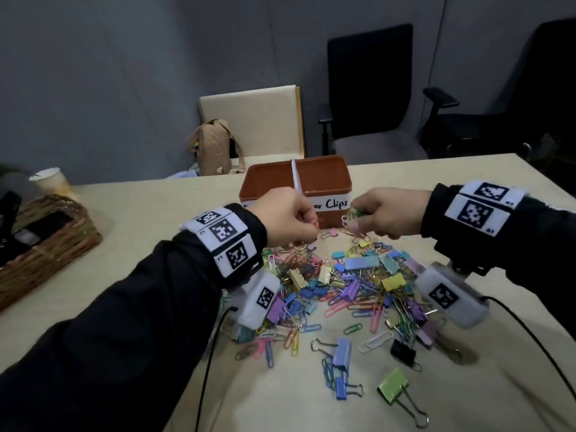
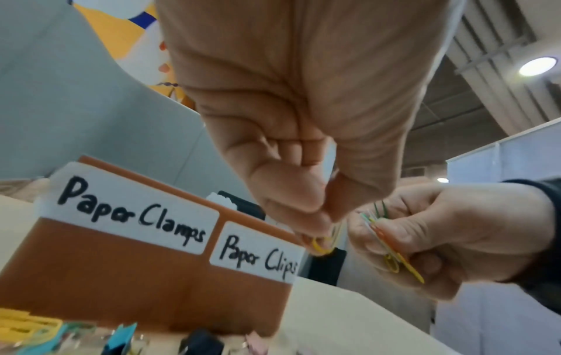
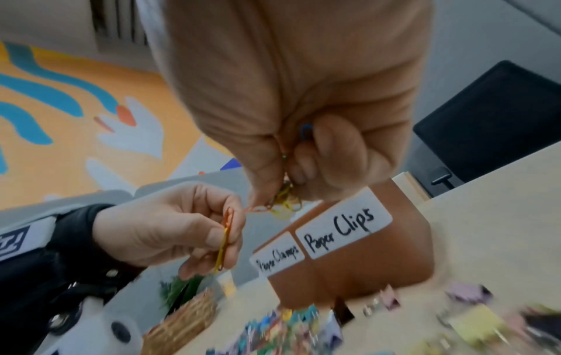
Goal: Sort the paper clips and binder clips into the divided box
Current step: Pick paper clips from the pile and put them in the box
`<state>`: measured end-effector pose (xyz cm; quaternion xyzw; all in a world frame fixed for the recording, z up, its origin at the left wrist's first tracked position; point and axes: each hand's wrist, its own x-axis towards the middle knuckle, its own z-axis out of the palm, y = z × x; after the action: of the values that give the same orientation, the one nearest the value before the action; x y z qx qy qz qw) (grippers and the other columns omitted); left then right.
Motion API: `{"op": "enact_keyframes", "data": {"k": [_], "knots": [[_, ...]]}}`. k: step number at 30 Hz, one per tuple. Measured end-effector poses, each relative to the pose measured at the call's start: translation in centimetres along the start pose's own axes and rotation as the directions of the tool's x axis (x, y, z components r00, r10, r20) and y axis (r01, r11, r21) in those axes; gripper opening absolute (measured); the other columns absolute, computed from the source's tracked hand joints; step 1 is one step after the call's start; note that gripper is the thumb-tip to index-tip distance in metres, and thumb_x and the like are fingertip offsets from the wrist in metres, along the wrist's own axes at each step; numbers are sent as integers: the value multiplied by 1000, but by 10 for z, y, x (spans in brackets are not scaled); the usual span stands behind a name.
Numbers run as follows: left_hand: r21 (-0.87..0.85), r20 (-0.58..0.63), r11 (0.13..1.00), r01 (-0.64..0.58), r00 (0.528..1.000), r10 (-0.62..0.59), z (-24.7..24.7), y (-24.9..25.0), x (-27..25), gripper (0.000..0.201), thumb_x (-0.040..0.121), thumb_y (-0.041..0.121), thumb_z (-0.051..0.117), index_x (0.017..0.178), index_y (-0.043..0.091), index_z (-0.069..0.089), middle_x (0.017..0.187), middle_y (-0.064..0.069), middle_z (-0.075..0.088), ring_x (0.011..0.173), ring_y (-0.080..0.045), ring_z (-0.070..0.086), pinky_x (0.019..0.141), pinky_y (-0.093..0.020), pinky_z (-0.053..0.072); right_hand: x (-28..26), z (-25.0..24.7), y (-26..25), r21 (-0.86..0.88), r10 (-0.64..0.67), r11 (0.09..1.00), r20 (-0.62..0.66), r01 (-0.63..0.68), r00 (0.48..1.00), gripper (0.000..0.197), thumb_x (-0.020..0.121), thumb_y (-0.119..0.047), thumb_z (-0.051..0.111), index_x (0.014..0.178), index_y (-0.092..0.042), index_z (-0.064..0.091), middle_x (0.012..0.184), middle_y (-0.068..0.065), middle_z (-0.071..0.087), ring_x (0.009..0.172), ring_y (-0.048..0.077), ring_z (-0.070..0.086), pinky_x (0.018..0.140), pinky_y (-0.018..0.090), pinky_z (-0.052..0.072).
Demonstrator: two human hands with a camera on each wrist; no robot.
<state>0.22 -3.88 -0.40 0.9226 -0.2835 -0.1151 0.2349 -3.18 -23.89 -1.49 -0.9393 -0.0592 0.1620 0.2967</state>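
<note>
Hands pinch paper clips before the divided box [image 1: 330, 177]: left hand [image 1: 282, 218] a yellow clip [image 2: 321, 246], right hand [image 1: 391, 212] a bunch [image 2: 391, 247]. Release both over the "Paper Clips" compartment [image 1: 324, 179], right of the divider; the unsorted pile [image 1: 343, 291] remains on the counter [image 1: 156, 213].

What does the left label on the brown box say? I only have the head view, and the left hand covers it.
Observer: In the left wrist view, the white paper label on the brown plastic box reads "Paper Clamps".
Operator: What is the left hand holding?
Observer: The left hand pinches orange and yellow wire paper clips, shown in the right wrist view.
</note>
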Motion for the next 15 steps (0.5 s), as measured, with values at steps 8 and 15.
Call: {"op": "enact_keyframes", "data": {"k": [8,15], "knots": [[-284,-286,955,89,943,-173,-24,-5,54,12,85,2,63,77,11,63,62,-7,65,49,-10,61,57,-29,58,61,-31,-32,325,170,942,-251,-83,953,31,101,-23,46,73,-8,47,57,8,43,46,18,38,44,24,33],[-252,-350,956,153,906,-237,-12,-14,86,11,85,4,66,86,15,68,68,-8,68,53,-15,61,66,-32,58,94,-34,-35,-99,165,972,-348,-212,923,29,93,-23,61,112,-1,62,97,11,67,75,22,58,54,27,44]]}}
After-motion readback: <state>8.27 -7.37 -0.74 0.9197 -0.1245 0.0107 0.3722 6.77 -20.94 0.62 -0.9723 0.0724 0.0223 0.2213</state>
